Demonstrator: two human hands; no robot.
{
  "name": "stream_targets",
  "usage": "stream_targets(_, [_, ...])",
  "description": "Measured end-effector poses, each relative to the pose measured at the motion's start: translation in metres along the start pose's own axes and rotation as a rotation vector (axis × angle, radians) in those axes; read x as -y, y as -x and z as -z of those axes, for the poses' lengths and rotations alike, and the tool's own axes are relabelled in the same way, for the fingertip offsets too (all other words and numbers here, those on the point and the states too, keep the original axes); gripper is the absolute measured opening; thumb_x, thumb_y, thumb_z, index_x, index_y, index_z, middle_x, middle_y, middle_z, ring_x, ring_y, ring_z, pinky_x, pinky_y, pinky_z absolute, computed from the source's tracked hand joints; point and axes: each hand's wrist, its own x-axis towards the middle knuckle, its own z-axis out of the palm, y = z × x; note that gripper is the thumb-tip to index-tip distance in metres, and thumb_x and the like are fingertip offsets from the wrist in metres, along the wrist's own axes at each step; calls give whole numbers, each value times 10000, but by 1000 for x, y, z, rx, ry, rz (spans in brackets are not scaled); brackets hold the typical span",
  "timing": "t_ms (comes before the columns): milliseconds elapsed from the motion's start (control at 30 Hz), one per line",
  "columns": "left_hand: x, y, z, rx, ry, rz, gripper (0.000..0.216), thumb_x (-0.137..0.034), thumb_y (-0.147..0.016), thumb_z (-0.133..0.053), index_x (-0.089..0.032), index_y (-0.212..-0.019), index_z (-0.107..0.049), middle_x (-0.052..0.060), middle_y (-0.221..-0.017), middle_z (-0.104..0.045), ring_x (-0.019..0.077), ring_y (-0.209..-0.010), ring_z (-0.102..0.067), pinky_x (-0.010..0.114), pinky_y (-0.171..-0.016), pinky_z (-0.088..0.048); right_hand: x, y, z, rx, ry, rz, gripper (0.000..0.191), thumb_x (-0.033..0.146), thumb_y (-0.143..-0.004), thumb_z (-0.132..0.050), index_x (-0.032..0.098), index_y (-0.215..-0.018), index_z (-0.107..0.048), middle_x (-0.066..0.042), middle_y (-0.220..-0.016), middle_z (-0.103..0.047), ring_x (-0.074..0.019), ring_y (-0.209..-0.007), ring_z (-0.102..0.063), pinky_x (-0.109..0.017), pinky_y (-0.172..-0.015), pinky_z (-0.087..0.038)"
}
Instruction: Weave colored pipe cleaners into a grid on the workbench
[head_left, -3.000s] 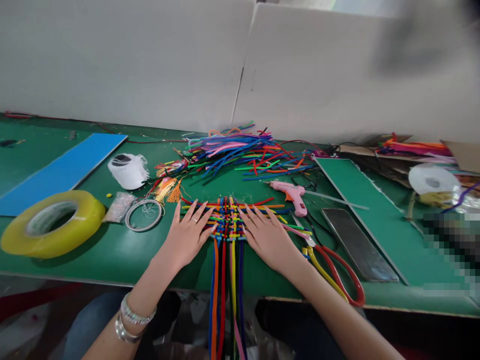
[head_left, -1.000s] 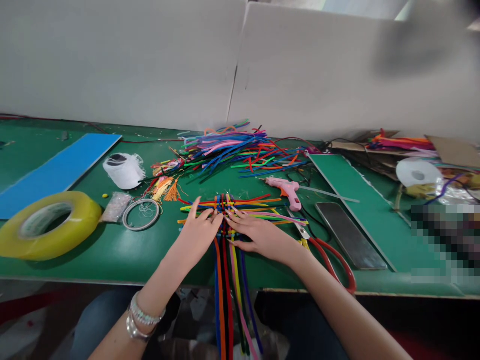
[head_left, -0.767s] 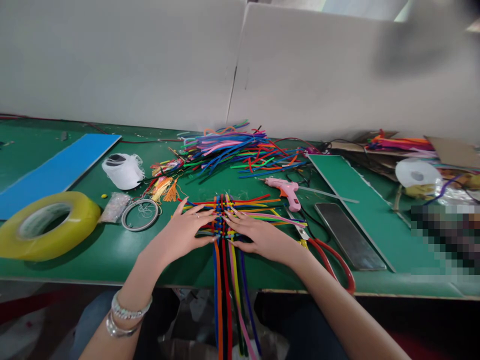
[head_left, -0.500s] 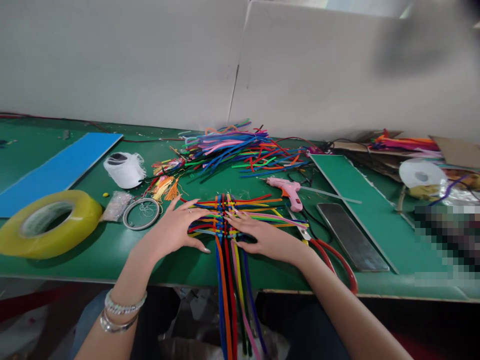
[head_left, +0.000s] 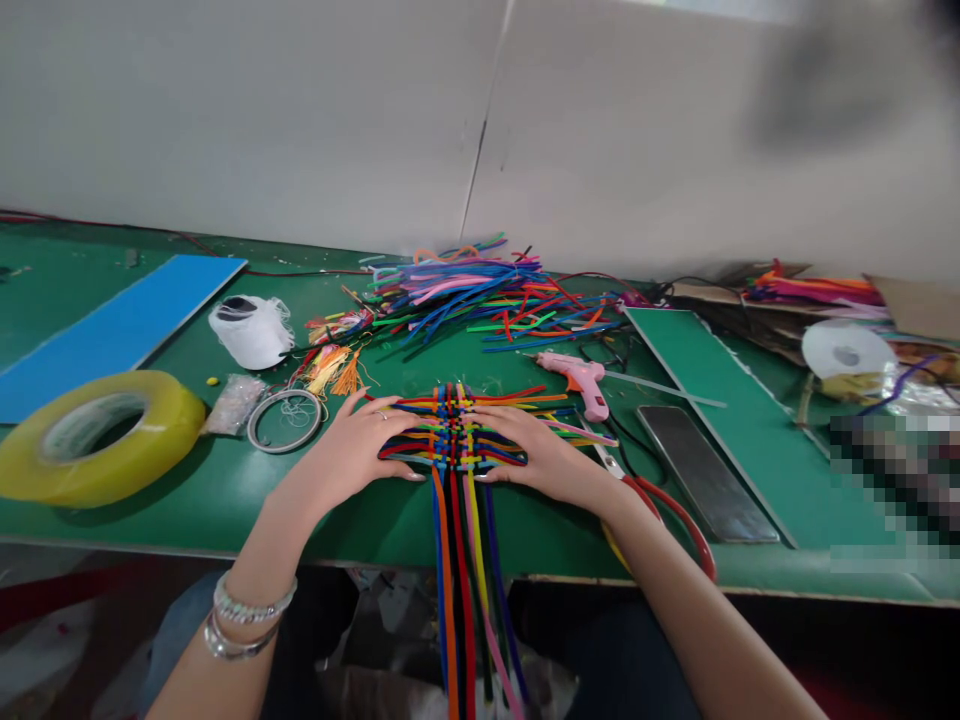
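"What's under your fingers?"

"A woven mat of coloured pipe cleaners, flat on the table. My left fingers and my right fingers lie spread on either side."

"And the ends?"

"Long strands hang off the table's edge toward me."

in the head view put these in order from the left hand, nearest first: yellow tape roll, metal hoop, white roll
From the left hand:
1. Metal hoop, lying on the green table just to the hand's left.
2. White roll, farther left and up the table, beyond the hoop.
3. Yellow tape roll, farthest, out at the table's left side.
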Motion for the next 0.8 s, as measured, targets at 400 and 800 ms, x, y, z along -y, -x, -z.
stream_targets(400, [-1, 1, -1, -30, -8, 3, 526, -567, -767, -542, -338, -1238, -498, -5, -1260, -560, 231, -1221, -423, 474, -1076, -145, -6, 2, 4, 162, 40, -21, 614, 552, -848, -433, 335, -1399, -271, 23, -1469, -280, -218, -1356, -219, -438, -1113, -176])
stream_targets(800, [-25, -7, -7, -213, -289, 8, 599, -585, -753, -541, -252, -1250, -511, 88, -1255, -559, 330, -1312, -283, 622, -1043, 92, -5, 1, 0, -34, 141, -93, 823, 603, -729, -565, 324, -1420, -216, -27, -1465, -285, -264, -1355, -206, -471, -1094, -214])
